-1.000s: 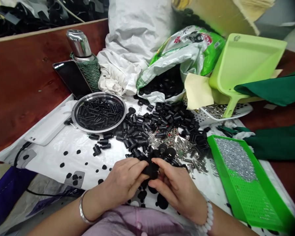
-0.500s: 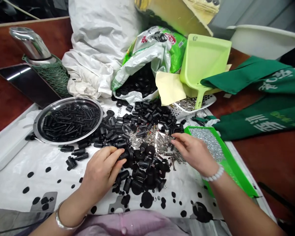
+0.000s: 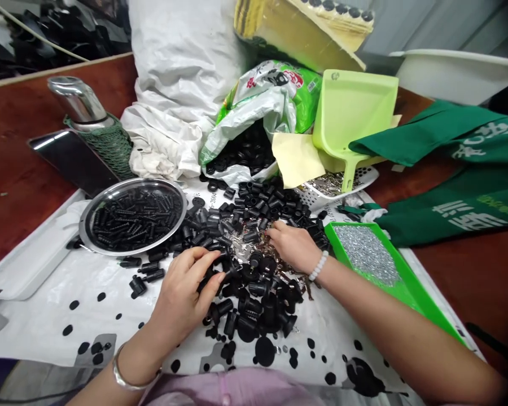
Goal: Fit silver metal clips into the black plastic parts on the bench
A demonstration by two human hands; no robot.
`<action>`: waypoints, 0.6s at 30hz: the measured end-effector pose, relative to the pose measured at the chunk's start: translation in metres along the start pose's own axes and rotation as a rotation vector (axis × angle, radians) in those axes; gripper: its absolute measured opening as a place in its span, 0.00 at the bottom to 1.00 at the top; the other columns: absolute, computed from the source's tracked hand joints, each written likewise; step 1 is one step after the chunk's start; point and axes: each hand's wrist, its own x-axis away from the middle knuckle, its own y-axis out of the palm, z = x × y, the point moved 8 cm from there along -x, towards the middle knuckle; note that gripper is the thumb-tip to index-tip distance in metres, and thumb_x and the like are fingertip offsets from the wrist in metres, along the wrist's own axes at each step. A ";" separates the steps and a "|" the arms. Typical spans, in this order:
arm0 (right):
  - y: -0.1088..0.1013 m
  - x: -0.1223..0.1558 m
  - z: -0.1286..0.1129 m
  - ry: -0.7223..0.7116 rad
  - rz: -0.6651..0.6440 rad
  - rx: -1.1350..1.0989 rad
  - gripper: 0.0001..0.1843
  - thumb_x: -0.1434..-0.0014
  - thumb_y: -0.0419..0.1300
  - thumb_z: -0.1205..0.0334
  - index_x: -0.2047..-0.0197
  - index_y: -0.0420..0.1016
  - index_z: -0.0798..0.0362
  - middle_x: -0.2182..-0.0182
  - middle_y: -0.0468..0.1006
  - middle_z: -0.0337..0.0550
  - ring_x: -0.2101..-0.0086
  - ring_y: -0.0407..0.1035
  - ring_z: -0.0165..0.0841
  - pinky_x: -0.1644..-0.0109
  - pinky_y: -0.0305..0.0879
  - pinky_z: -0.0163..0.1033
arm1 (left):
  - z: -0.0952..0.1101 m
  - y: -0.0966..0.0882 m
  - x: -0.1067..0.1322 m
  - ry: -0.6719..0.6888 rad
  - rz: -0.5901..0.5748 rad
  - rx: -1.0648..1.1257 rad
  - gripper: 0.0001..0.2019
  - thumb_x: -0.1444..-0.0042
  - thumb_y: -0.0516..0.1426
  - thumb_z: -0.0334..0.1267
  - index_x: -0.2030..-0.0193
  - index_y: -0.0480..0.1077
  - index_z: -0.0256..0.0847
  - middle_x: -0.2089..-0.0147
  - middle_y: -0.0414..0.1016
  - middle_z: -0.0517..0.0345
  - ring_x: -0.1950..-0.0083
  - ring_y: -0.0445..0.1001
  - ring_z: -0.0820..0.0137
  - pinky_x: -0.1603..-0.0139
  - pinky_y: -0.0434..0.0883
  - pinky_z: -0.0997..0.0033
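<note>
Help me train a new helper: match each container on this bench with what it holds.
Containers:
1. Steel plate
2. Green tray
3. White basket
4. Plastic bag

Contents:
A. Silver metal pieces
B. Black rings
C. Black ribbed pieces
D. Silver granules

Pairs: 1-C, 2-D, 3-A, 4-B

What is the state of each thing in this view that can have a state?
Left hand, fingers curled over black moulded parts
Right hand, pressed down among silver metal pieces
Steel dish, filled with black coiled parts
Printed plastic bag, open, black rings spilling out
Green tray, silver grains covering part
Flask, capped, inside green net
</note>
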 end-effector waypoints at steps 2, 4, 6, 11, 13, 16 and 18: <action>0.008 -0.005 0.000 0.002 -0.014 0.011 0.10 0.38 0.53 0.59 0.60 0.69 0.56 0.64 0.72 0.41 0.69 0.67 0.27 0.65 0.66 0.37 | -0.002 -0.003 0.001 -0.010 0.002 0.026 0.14 0.41 0.52 0.35 0.49 0.64 0.39 0.54 0.65 0.49 0.53 0.66 0.64 0.54 0.67 0.62; 0.013 -0.007 0.000 0.010 -0.011 0.013 0.10 0.39 0.53 0.59 0.61 0.69 0.57 0.65 0.71 0.40 0.70 0.67 0.27 0.66 0.66 0.36 | -0.004 -0.005 0.001 -0.025 0.000 0.050 0.13 0.41 0.52 0.35 0.49 0.64 0.38 0.54 0.66 0.48 0.53 0.66 0.64 0.53 0.67 0.62; 0.012 -0.006 0.002 0.017 0.014 0.003 0.08 0.39 0.52 0.63 0.64 0.69 0.57 0.66 0.71 0.41 0.71 0.66 0.27 0.69 0.63 0.35 | -0.007 -0.007 0.000 -0.039 -0.003 0.069 0.12 0.41 0.52 0.34 0.50 0.65 0.37 0.55 0.66 0.48 0.53 0.66 0.64 0.53 0.67 0.62; -0.009 0.010 0.009 0.029 0.133 -0.106 0.08 0.40 0.47 0.66 0.66 0.66 0.54 0.73 0.72 0.41 0.75 0.67 0.30 0.74 0.58 0.34 | -0.011 -0.008 -0.004 -0.053 -0.035 0.110 0.12 0.41 0.52 0.35 0.51 0.67 0.37 0.54 0.68 0.48 0.53 0.67 0.64 0.52 0.66 0.61; -0.020 0.023 0.007 0.017 0.177 -0.183 0.09 0.38 0.45 0.62 0.65 0.64 0.53 0.79 0.69 0.36 0.80 0.64 0.28 0.76 0.58 0.33 | -0.007 -0.006 -0.006 -0.049 -0.069 0.138 0.12 0.41 0.52 0.35 0.51 0.67 0.38 0.54 0.68 0.48 0.54 0.67 0.64 0.52 0.66 0.61; -0.035 0.043 -0.011 -0.048 0.221 -0.294 0.10 0.36 0.44 0.60 0.64 0.63 0.52 0.81 0.67 0.34 0.81 0.63 0.26 0.76 0.61 0.31 | 0.009 -0.001 -0.011 -0.025 -0.135 0.220 0.12 0.41 0.53 0.37 0.52 0.67 0.38 0.54 0.69 0.49 0.55 0.67 0.64 0.53 0.66 0.62; -0.047 0.057 -0.033 -0.171 0.284 -0.457 0.07 0.37 0.47 0.62 0.63 0.64 0.52 0.75 0.71 0.38 0.76 0.67 0.27 0.73 0.64 0.31 | 0.024 0.002 -0.015 0.002 -0.189 0.286 0.12 0.42 0.53 0.39 0.53 0.68 0.38 0.56 0.71 0.50 0.56 0.68 0.65 0.53 0.65 0.63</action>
